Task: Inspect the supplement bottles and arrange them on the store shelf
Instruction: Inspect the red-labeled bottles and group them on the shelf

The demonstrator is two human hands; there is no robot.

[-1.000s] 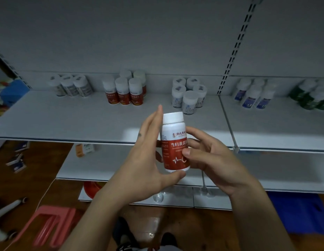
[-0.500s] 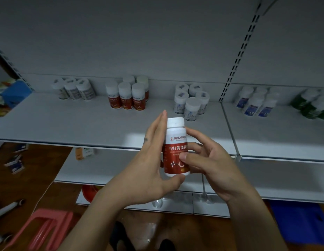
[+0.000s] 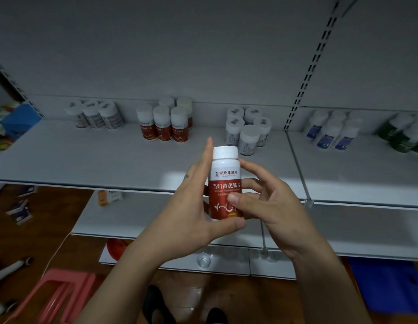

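Shelf [image 3: 86, 160] surface showed as a wide white strip between its front edge and the bottles lined along the back panel. From the supplement bottle [image 3: 225, 183] you held, more red-labelled bottles [image 3: 163, 123] stood at 11 o'clock, pale white bottles [image 3: 247, 132] at 12 to 1 o'clock, and blue-labelled bottles [image 3: 329, 132] at 2 o'clock, beyond the slotted upright [image 3: 306, 78]. You held the supplement bottle upright in the air, in front of the shelf's front edge, white cap up and red label facing you. Your left hand [image 3: 187, 218] gripped its left side, fingers straight up along it, thumb hooked under the base. Your right hand [image 3: 273, 211] pinched it from 3 o'clock, thumb on the label, fingers curled behind.
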